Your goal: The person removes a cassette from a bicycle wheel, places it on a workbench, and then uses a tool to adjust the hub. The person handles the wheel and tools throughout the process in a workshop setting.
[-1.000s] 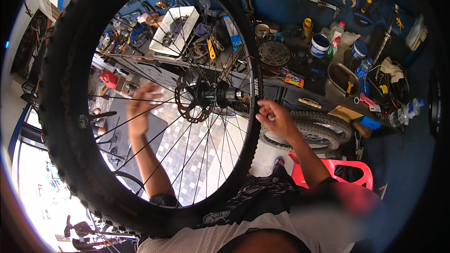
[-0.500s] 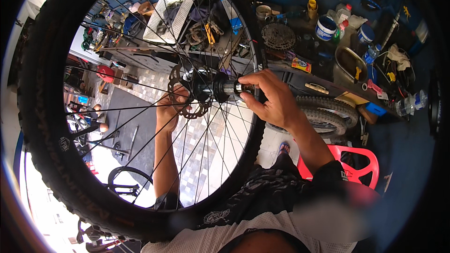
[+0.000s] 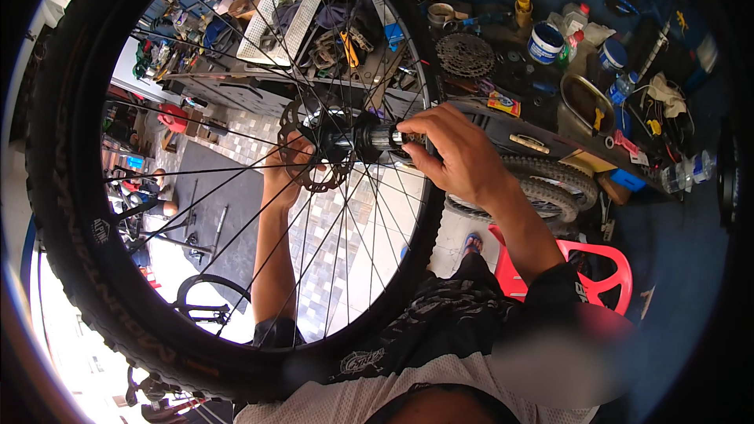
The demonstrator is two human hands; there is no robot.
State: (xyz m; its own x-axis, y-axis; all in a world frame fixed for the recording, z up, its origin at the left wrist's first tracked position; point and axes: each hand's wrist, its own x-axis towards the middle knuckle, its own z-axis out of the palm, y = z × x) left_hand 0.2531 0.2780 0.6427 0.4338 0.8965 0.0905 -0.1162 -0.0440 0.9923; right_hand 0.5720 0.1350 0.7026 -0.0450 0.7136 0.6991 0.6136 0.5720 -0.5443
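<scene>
Right hand [image 3: 463,153] pinches the hub [image 3: 364,138] in the wheel [image 3: 67,165] at 3 o'clock, left hand [image 3: 289,166] curls at 8, grip hard to see, and the disc [image 3: 325,181] is on but the gears [image 3: 465,56] off at 2.

Lit mainly by strong daylight from the lower left, burnt out there to plain white. Dimmer across the blue wall [image 3: 664,275] at right. Glinting on the metal of the hub [image 3: 363,139], fairly sharp there. Smeared to a soft grey-pink patch at lower right. Curved by the fisheye, blackened at the corners.
</scene>
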